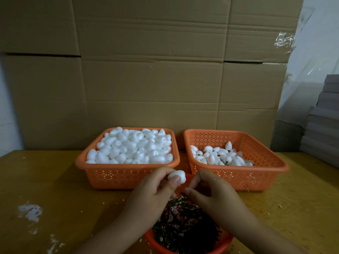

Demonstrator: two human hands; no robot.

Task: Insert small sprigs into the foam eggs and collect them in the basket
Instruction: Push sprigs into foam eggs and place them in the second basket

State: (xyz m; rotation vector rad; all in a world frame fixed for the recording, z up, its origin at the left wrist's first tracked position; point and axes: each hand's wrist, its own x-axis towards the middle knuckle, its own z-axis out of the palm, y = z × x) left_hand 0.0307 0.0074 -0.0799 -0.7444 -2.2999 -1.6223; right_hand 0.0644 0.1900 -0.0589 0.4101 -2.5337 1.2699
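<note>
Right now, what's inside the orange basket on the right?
The right basket holds a shallow pile of foam eggs, several showing dark sprig ends. Its near wall hides the closest part of the basket floor.

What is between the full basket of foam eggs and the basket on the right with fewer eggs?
In the head view, only a narrow gap separates the full basket from the right basket. A strip of wooden table shows there, and nothing stands in it.

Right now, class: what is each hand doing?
Left hand: fingers grip a foam egg.
Right hand: pinches a small dark sprig.
</note>
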